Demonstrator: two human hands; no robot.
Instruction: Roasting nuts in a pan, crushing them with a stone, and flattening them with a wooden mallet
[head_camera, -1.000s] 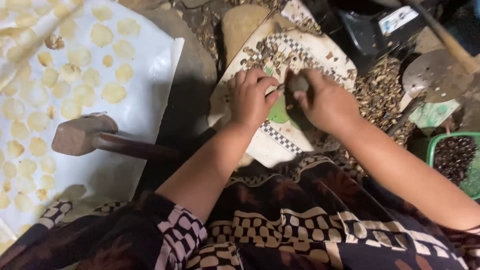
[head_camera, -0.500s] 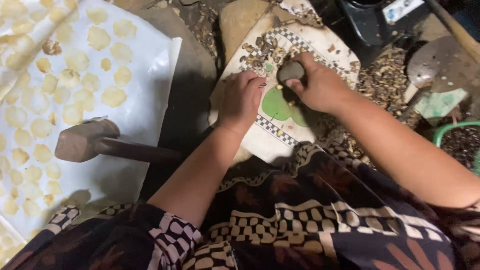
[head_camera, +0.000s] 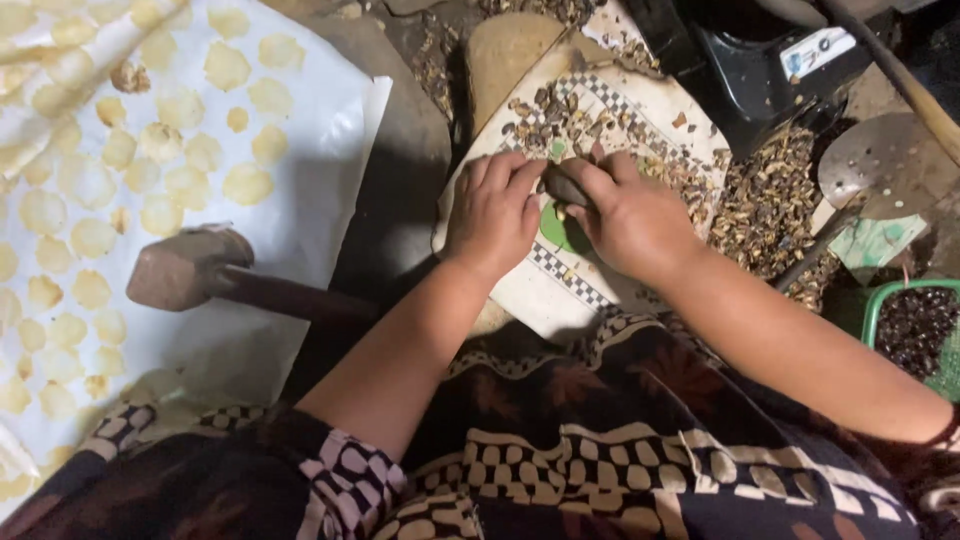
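Dark stone (head_camera: 563, 186) sits in right hand's (head_camera: 632, 217) closed grip.

A mallet (head_camera: 200, 275) lies on the sheet (head_camera: 310, 150) left of the board (head_camera: 560, 290); a basket (head_camera: 915, 330) sits far right.

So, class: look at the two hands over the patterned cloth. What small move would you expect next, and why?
Probably a short tap downward with the dark stone. The right hand grips it just above the green patch of the patterned cloth, and the left hand rests fingers-down beside it, as if steadying something small there. Broken shell pieces lie around.
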